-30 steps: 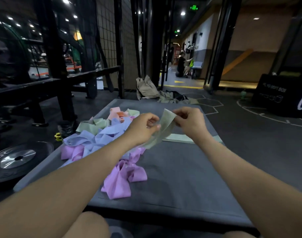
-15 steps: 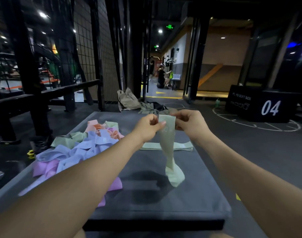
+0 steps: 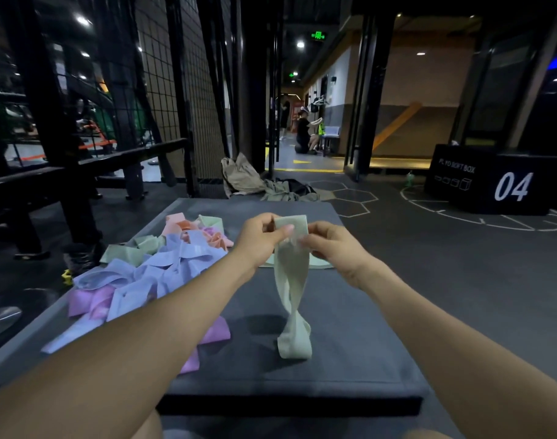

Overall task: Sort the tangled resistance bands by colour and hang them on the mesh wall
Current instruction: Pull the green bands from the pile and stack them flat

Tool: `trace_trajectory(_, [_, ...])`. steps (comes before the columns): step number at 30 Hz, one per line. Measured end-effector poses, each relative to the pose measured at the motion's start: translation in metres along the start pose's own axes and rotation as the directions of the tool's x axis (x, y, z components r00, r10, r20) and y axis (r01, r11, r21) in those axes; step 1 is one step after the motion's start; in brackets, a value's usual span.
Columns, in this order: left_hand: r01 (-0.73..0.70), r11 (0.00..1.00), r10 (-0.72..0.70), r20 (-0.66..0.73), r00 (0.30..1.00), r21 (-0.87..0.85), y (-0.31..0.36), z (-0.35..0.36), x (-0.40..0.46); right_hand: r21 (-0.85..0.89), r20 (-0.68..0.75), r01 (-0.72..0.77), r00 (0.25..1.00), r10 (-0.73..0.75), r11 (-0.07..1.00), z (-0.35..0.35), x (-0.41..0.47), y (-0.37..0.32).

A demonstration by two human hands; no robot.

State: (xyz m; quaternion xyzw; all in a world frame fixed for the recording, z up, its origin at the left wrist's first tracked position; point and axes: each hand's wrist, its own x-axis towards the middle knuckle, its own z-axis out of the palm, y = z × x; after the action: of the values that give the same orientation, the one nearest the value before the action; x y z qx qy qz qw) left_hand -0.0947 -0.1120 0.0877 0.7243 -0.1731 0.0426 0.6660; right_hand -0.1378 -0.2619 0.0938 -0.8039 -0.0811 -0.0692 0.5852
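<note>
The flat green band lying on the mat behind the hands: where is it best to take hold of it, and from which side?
Pinch the flat green band at its right end, coming from above and the right. It lies flat, apart from the pile, and that end shows beside the right hand.

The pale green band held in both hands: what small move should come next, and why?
Probably turn one hand to undo the twist: the pale green band, pinched at its top by the left hand and right hand, hangs twisted midway, its lower loop on the mat.

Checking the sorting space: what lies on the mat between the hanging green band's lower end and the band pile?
Head view: only bare grey mat separates the green band from the pile.
</note>
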Motion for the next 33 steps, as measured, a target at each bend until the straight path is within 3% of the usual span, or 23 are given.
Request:
trace_trajectory(6, [0.041, 0.976, -0.080, -0.175, 0.981, -0.214, -0.007, -0.022, 0.010, -0.321, 0.039, -0.076, 0.995, 0.093, 0.944, 0.033, 0.008, 0.041])
trace_trajectory(11, [0.021, 0.949, -0.163, -0.434, 0.886, -0.315, -0.036, -0.059, 0.025, -0.553, -0.077, -0.200, 0.979, 0.189, 0.809, 0.020, 0.017, 0.082])
trace_trajectory(14, [0.049, 0.929, -0.234, -0.478, 0.847, -0.367, -0.060, -0.070, 0.029, -0.471, -0.276, -0.368, 0.924, 0.263, 0.802, 0.006, 0.017, 0.102])
trace_trajectory(17, [0.092, 0.893, -0.324, -0.489, 0.810, -0.440, -0.081, -0.068, 0.027, -0.407, -0.388, -0.474, 0.864, 0.322, 0.781, 0.003, 0.017, 0.119])
trace_trajectory(19, [0.104, 0.878, -0.360, -0.503, 0.786, -0.467, -0.091, -0.068, 0.027, -0.241, -0.375, -0.446, 0.862, 0.341, 0.862, 0.005, 0.018, 0.127])
trace_trajectory(21, [0.124, 0.879, -0.375, -0.508, 0.776, -0.460, -0.098, -0.070, 0.027, 0.043, -0.297, -0.369, 0.882, 0.365, 0.928, 0.005, 0.017, 0.131])
trace_trajectory(24, [0.133, 0.870, -0.393, -0.504, 0.769, -0.476, -0.103, -0.071, 0.027, 0.252, -0.149, -0.269, 0.938, 0.312, 0.930, 0.002, 0.014, 0.129])
trace_trajectory(27, [0.147, 0.872, -0.398, -0.501, 0.768, -0.467, -0.102, -0.072, 0.028, 0.229, -0.005, -0.265, 0.962, 0.273, 0.937, -0.006, 0.011, 0.125])
trace_trajectory(29, [0.166, 0.884, -0.393, -0.502, 0.770, -0.438, -0.104, -0.074, 0.030, 0.111, 0.048, -0.255, 0.967, 0.251, 0.961, -0.014, 0.008, 0.124])
trace_trajectory(33, [0.201, 0.903, -0.376, -0.470, 0.799, -0.380, -0.107, -0.076, 0.031, -0.053, -0.003, -0.270, 0.963, 0.270, 0.961, -0.025, 0.006, 0.127])
